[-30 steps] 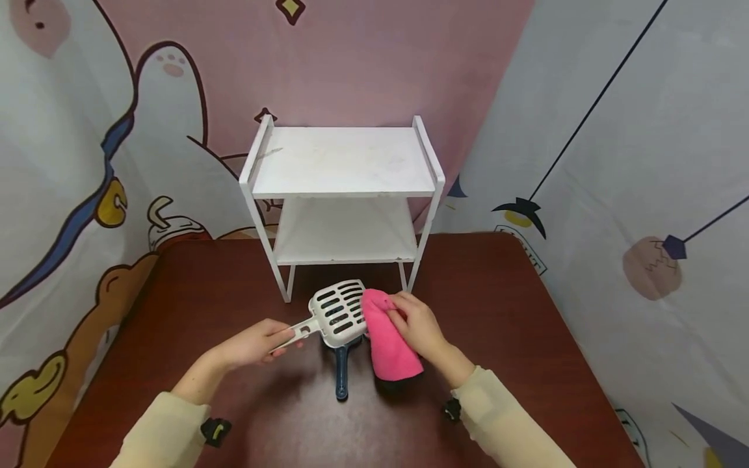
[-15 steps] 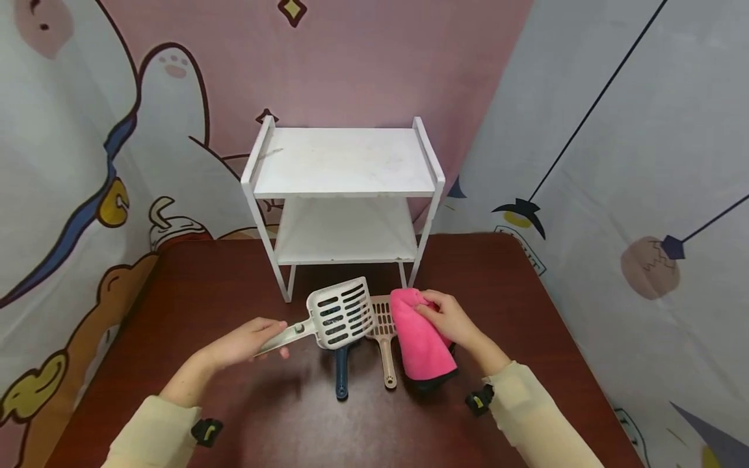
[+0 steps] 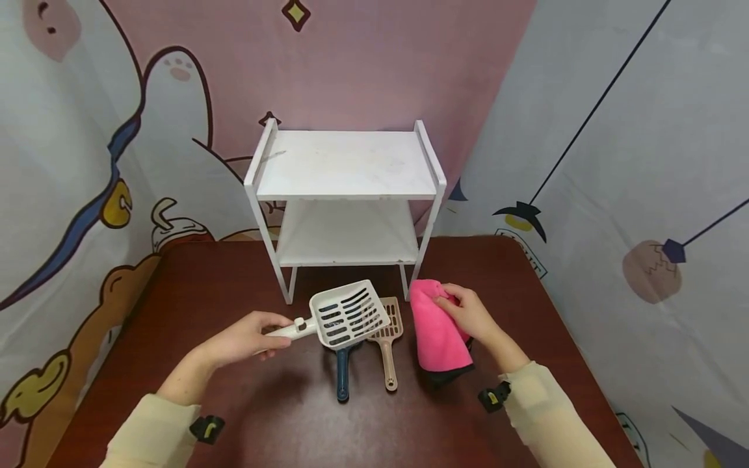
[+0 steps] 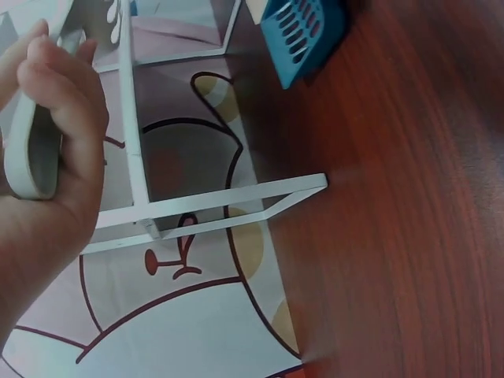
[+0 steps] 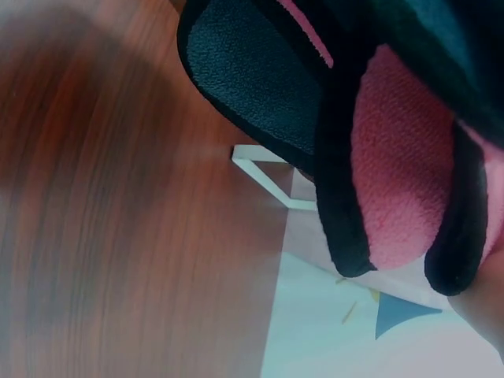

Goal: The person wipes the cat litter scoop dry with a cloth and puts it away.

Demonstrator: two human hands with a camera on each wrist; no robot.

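Observation:
My left hand [image 3: 248, 339] grips the handle of a white slotted litter scoop [image 3: 352, 313], held tilted above the table with its head toward the middle. Behind and below it lies a dark blue litter scoop [image 3: 342, 377], its head mostly covered in the head view; the left wrist view shows its teal-blue slotted head [image 4: 307, 31]. A beige litter scoop [image 3: 389, 364] lies beside it, partly overlapped by the white one. To the right, my right hand [image 3: 471, 317] pinches a folded pink cloth [image 3: 439, 331], whose dark teal underside and black edging [image 5: 339, 213] fill much of the right wrist view.
A white two-shelf rack [image 3: 345, 166] stands at the back of the dark brown wooden table [image 3: 205, 279], its legs just behind the scoops. Printed fabric [image 3: 363, 65] in pink and pale grey hangs behind the table and along both sides.
My right hand has carried the pink cloth to the right, away from the white scoop. The beige scoop has come into sight. The white scoop has shifted slightly right and turned a little.

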